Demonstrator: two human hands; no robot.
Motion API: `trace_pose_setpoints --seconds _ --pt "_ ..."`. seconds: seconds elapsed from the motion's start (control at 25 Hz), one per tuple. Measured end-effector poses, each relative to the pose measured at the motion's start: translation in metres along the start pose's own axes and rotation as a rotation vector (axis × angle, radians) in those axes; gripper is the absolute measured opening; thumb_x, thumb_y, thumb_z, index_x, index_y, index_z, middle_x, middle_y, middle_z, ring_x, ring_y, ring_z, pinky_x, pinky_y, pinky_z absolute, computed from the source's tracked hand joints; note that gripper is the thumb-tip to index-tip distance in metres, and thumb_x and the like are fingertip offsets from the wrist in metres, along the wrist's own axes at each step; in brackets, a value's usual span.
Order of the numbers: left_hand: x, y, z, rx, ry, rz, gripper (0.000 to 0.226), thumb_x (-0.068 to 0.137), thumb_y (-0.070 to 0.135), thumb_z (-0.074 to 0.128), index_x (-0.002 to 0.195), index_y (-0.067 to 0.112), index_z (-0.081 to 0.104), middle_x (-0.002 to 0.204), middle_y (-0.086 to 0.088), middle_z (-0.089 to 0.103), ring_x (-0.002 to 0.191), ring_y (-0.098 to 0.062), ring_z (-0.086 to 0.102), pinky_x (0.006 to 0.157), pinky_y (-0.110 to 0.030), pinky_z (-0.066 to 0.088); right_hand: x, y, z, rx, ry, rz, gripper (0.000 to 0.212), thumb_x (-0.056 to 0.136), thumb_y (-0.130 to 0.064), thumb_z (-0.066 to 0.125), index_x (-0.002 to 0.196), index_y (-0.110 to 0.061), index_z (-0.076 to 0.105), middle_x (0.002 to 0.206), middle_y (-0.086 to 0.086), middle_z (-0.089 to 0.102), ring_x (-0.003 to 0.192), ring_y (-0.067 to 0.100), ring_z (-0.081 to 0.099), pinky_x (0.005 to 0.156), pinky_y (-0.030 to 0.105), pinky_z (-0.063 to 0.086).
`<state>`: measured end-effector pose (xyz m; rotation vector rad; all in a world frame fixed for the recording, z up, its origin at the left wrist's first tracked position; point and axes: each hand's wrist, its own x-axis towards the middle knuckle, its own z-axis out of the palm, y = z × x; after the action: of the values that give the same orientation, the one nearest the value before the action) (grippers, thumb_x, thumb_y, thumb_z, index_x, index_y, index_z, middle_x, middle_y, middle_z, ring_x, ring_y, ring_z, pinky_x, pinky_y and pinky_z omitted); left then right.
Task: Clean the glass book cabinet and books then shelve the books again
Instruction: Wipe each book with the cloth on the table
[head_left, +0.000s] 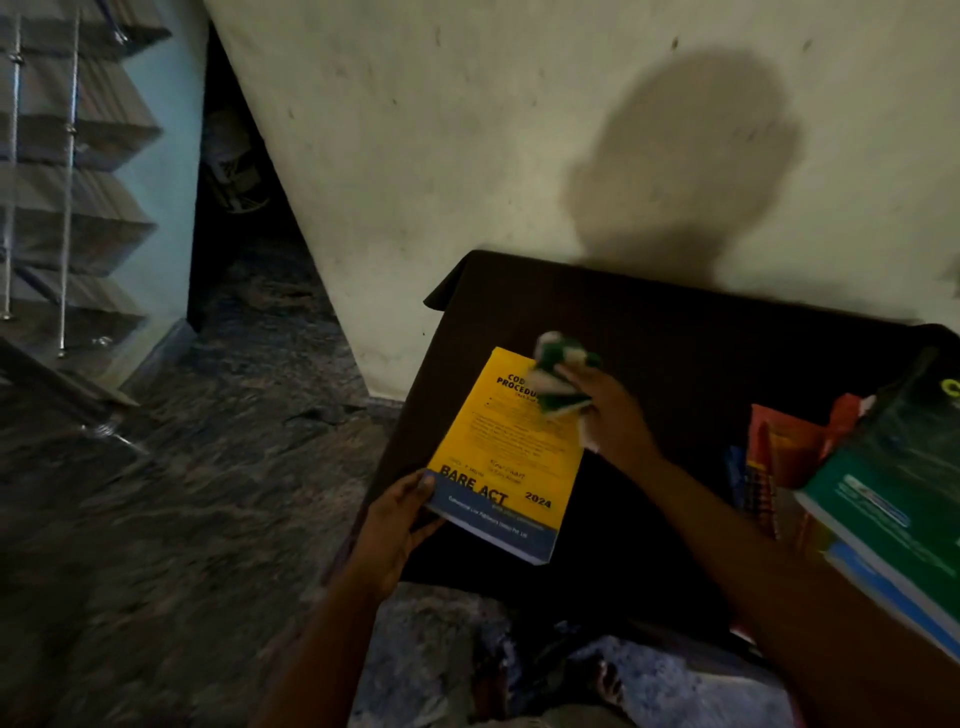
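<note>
book: the yellow book lay flat on the dark desk, cover up, close to the desk's left edge.
left grip: the left hand held the book's near corner. its thumb lay on the cover and its fingers were tucked under, out of sight.
right grip: the right hand was closed round a bunched green and white cloth at the far end of the cover, over the title.
blur: the cloth was fuzzy, so i could not tell if it touched the cover.
step: it looked like the cover was being wiped.
how to do it well: hold the corner tight so the book cannot slide. press softly. pull the cloth in long strokes from the far end to the near end. push the dust off the open left side, away from the other books. then do the page edges and the back.
still to do: a green book sat on a pile at the right, with red books behind it. the glass cabinet was not in view.
around: a pale wall stood behind the desk, a dark floor lay to the left, and stairs were at the far left.
</note>
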<state>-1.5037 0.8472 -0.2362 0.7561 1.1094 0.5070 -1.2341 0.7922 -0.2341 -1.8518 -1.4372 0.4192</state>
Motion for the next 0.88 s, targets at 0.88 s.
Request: trace_pose_setpoints --seconds 0.88 --pt "-0.048 0.07 0.07 0.829 0.161 0.976 0.033 0.095 0.015 0.051 0.127 0.02 0.053 0.092 0.006 0.056 0.085 -0.013 0.058 0.072 -0.009 0.039 -0.058 -0.067 -0.069 0.168 0.337 0.065 0.061 0.08 0.017 0.049 0.121 -0.027 0.054 0.133 -0.004 0.046 0.125 0.002 0.042 0.106 0.009 0.028"
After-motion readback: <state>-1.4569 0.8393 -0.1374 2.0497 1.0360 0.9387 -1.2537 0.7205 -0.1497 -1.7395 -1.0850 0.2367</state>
